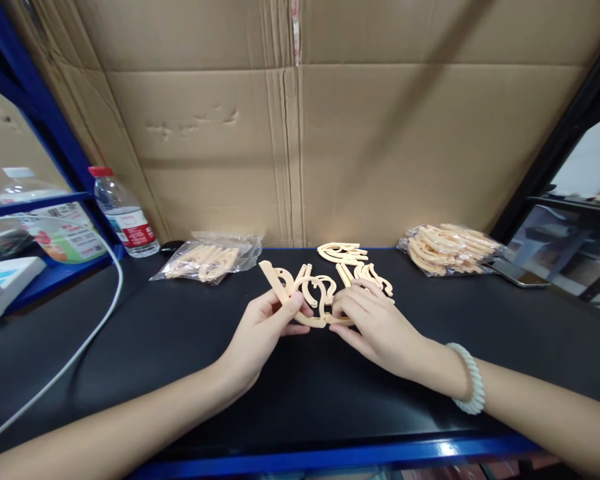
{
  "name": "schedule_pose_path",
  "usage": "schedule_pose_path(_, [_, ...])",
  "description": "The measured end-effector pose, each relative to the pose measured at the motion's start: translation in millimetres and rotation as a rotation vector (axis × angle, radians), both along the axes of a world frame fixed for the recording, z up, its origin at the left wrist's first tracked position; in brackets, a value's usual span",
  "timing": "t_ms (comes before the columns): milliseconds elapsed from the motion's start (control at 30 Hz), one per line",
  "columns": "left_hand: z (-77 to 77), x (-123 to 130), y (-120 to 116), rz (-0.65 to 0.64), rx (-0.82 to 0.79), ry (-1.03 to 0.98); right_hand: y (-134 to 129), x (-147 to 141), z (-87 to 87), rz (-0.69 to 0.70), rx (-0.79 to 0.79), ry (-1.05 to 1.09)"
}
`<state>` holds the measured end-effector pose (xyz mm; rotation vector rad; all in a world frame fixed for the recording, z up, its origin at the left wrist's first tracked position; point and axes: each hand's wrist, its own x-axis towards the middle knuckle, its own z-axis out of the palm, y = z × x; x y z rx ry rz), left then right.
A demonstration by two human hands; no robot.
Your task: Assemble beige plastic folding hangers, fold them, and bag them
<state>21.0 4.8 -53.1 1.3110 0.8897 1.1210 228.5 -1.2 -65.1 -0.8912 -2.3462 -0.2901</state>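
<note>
Between my hands is a beige curved plastic piece point(307, 320), shaped like part of a folding hanger. My left hand point(270, 317) grips its left side, thumb on top. The fingers of my right hand point(367, 317) close on its right side, near a joint at the bottom middle. More loose beige pieces point(341, 253) lie on the black table point(290, 400) just beyond my hands, some partly hidden by my fingers.
A clear bag of beige pieces point(205, 261) lies at the back left, another bag point(447, 248) at the back right beside a phone point(520, 273). A red-capped bottle point(130, 223) stands at the left. A white cable point(97, 327) crosses the table's left side.
</note>
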Motion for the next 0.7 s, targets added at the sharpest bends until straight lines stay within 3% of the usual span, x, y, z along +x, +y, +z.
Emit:
schedule_pose_path(133, [-1.2,2.0,-1.8,0.01,0.013,-0.004,0.4,-0.7,-6.6,-0.067,0.011,-0.021])
schedule_pose_path(267, [-2.8,2.9,-0.9,0.028,-0.001,0.026,-0.5,-1.3,-9.3,-0.082,0.126,-0.079])
schedule_pose_path(533, [0.1,2.5,-1.1,0.008,-0.061,-0.029,-0.7,1.0,-1.9,-0.03,0.291,-0.127])
schedule_pose_path(700, [-1.7,1.0,3.2,0.064,-0.153,-0.041,12.0,14.0,1.4,-0.03,0.362,-0.106])
